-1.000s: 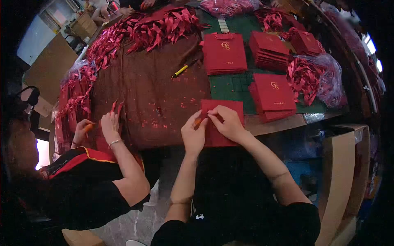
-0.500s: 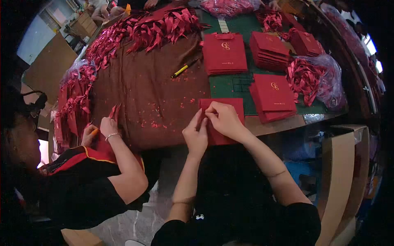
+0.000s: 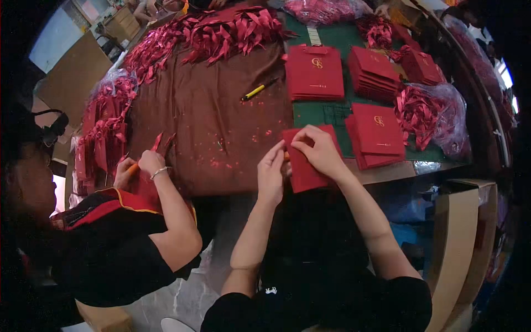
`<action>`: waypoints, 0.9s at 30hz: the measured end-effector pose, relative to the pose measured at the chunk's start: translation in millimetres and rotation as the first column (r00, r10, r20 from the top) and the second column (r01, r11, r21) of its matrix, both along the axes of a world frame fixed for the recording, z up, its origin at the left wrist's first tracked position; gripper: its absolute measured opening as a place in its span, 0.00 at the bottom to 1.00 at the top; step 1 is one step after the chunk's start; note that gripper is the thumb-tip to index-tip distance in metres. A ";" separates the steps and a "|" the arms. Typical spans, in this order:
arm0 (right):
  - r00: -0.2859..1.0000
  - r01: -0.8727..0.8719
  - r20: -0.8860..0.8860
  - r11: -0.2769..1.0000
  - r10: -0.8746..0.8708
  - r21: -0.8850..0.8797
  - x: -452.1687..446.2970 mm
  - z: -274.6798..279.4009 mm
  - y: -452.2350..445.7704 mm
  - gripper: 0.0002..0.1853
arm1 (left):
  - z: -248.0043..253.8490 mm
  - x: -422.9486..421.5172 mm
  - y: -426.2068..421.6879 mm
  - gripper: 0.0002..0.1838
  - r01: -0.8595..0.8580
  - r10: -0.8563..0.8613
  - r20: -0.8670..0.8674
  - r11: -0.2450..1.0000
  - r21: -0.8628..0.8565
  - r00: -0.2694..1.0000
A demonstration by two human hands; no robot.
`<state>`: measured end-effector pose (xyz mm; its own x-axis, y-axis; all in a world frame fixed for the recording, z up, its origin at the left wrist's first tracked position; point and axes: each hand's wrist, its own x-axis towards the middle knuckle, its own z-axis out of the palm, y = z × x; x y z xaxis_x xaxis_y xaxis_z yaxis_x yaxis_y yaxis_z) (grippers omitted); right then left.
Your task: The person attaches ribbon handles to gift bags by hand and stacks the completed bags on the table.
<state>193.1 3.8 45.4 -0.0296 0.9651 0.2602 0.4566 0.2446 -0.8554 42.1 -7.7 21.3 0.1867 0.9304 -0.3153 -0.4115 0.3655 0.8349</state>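
Observation:
A red paper bag [image 3: 311, 169] lies slightly turned at the table's front edge, between my hands. My left hand [image 3: 272, 171] is closed at the bag's left edge, around a small orange object [image 3: 286, 156] that is mostly hidden. My right hand [image 3: 319, 150] rests over the bag's upper part, thumb and index finger pinched near its left edge; what they grip is too small to make out. Just right of the bag is a stack of red bags [image 3: 378, 133] with gold lettering, and behind it another stack [image 3: 315, 74].
At the left a co-worker's hands [image 3: 150, 162] hold an orange tool over red material. A yellow pen [image 3: 254, 92] and red scraps lie on the brown cloth [image 3: 199, 122]. Ribbon piles [image 3: 238, 33] line the back. A cardboard box [image 3: 456, 238] stands at right.
The bag has tilted, its top leaning left, and my right hand has shifted with it. The view has moved a little. The co-worker's hands have come closer together.

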 end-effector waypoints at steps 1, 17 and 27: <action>0.999 0.028 -0.023 0.998 -0.029 -0.057 0.8 -1.9 0.5 0.06 | 0.6 -1.3 2.9 0.17 0.054 -0.059 -0.082 0.996 -0.067 0.995; 0.942 -0.223 -0.324 0.883 0.086 -0.414 21.8 3.2 12.7 0.14 | -11.7 -15.2 36.0 0.08 0.526 0.577 -0.591 0.300 0.796 0.564; 0.909 -0.326 -0.394 0.819 0.135 -0.472 24.1 4.0 10.1 0.18 | -16.7 -29.9 35.7 0.07 0.504 0.354 -0.678 0.470 0.725 0.645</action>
